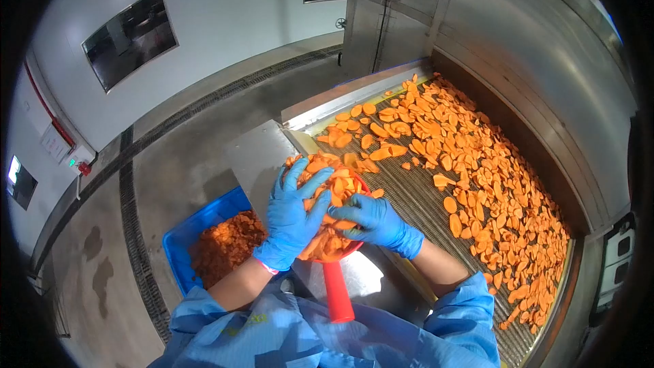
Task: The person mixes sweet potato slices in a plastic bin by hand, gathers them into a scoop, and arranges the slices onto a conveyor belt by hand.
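Note:
A red scoop (337, 293) rests on a metal ledge, its handle pointing toward my body. Orange slices that look like carrot (327, 163) are heaped in its bowl and hide most of it. My left hand (293, 215), in a blue glove, lies on the left of the heap with its fingers spread. At the right side of the bowl, my right hand (381, 221), also gloved, has its fingers closed on a carrot slice (346, 214). The tips of the right fingers are partly hidden among the slices.
A mesh conveyor belt (409, 184) to the right carries many scattered slices, thickest along its far side. A blue crate (178, 259) with orange pieces stands low on the left. The metal ledge (262, 157) borders the belt. Steel housing (531, 48) rises behind it.

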{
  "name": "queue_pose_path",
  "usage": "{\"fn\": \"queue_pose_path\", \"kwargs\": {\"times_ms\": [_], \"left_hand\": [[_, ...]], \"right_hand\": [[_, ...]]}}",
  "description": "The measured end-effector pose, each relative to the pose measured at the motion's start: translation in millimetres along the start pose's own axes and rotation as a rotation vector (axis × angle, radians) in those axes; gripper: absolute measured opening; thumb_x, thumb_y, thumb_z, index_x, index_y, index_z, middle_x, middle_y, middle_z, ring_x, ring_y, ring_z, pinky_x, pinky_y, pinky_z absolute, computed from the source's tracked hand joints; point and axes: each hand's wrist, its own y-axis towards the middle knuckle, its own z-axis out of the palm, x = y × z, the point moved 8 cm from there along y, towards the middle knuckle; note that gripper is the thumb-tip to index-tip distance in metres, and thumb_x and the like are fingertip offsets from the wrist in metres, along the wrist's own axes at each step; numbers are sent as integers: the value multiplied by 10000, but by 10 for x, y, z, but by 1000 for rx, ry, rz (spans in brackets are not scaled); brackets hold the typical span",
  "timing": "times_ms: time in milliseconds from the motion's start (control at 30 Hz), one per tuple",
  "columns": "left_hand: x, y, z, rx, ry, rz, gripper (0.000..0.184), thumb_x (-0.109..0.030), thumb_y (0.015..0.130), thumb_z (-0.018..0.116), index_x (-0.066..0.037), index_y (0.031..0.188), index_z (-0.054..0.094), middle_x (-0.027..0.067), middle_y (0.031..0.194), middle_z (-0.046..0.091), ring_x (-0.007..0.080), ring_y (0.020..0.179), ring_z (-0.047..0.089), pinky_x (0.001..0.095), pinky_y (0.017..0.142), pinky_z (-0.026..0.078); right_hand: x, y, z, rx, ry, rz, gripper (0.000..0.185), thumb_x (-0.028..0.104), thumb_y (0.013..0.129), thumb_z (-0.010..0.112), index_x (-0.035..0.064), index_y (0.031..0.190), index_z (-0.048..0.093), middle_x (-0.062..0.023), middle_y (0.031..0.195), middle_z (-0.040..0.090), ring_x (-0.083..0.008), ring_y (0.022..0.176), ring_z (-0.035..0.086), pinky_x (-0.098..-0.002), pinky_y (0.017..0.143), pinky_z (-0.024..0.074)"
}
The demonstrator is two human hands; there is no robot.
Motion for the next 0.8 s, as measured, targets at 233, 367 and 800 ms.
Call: {"fn": "queue_pose_path", "kwargs": {"times_ms": [233, 367, 800], "left_hand": [[25, 2, -4, -9, -32, -13, 353, -246, 859, 654, -211, 1211, 653, 142, 1340, 440, 381, 1206, 438, 456, 1030, 370], [25, 1, -12, -1, -39, -20, 358, -238, 854, 664, -211, 1211, 655, 142, 1331, 443, 381, 1207, 437, 457, 1028, 373], [14, 9, -15, 25, -36, -29, 371, -231, 835, 686, -202, 1204, 665, 130, 1348, 451, 370, 1248, 416, 446, 1052, 358]], "right_hand": [[-350, -55, -135, -360, 616, 321, 333, 117, 825, 735, 49, 1122, 602, -64, 1090, 645, -147, 989, 616, -281, 869, 505], [-739, -244, -252, -675, 936, 617, 356, 70, 858, 696, 41, 1190, 571, -82, 1113, 626, -158, 1003, 601, -287, 859, 527], [-2244, -1005, -992, -865, 698, 875, 300, 198, 930, 645, -21, 1135, 632, -63, 987, 663, -119, 807, 584, -274, 681, 476]]}}
